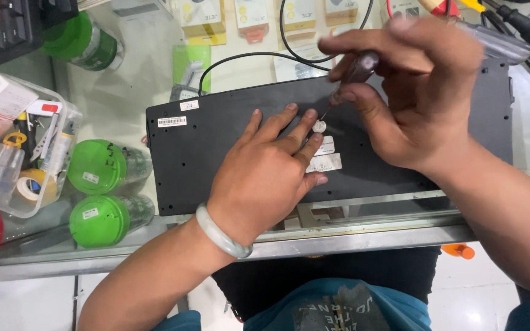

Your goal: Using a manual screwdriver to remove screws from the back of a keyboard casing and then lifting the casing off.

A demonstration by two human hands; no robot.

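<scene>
Two hands work on an upturned flat black plastic keyboard (338,141).
Right hand (418,104) pinches a slim clear-handled screwdriver (354,76); left hand (265,175) lies flat, fingers spread, holding nothing.

The left hand (265,171) presses flat on the black plastic upturned keyboard (216,153); the right hand (412,98) grips a slim clear-handled screwdriver (354,76), its tip seemingly at a small round white sticker (319,127).

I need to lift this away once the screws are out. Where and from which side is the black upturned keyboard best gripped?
Probably by its two short ends, one hand from each side. The black keyboard lies flat, long and thin, and the left hand and the right hand with the screwdriver fill its middle.
</scene>
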